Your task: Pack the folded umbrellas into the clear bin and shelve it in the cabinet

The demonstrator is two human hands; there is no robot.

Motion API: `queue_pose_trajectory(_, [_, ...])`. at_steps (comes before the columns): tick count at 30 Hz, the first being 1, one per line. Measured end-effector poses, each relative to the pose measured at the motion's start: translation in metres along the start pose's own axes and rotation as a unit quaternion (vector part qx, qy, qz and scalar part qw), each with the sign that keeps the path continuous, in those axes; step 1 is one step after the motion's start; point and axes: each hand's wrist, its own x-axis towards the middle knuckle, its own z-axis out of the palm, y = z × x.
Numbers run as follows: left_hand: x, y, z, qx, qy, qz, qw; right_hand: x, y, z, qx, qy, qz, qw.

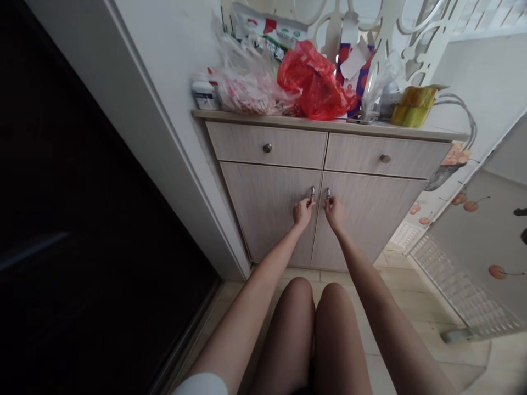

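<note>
Both arms reach forward to a pale wood-grain cabinet (263, 197) with two doors. My left hand (303, 210) is closed on the lower end of the left door's metal handle (312, 190). On the right door (370, 219), my right hand (335, 212) pinches the lower part of the other metal handle (328, 192). Both doors sit flush in the cabinet front, with a thin seam between them. The fingertips are partly hidden behind the hands. Above the doors are two drawers with round knobs, the left knob (267, 148) and the right knob (385, 158).
On the cabinet top stand a white tub (205, 96), clear plastic bags (251, 77), a red plastic bag (315, 82), a purple box (364, 71) and a yellow package (414, 107). A dark doorway (82, 219) is at left. A white panel with cherry pictures (486, 219) stands at right.
</note>
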Motion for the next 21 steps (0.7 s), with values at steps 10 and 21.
queue_pose_trajectory(10, [0.005, -0.008, 0.001, -0.036, -0.004, 0.019, 0.999, -0.006, 0.008, 0.014, 0.05, 0.03, -0.022, 0.998])
queue_pose_trajectory(21, [0.001, 0.003, -0.004, 0.012, -0.014, 0.03, 0.999, -0.006, 0.002, 0.007, 0.042, 0.006, 0.0, 0.999])
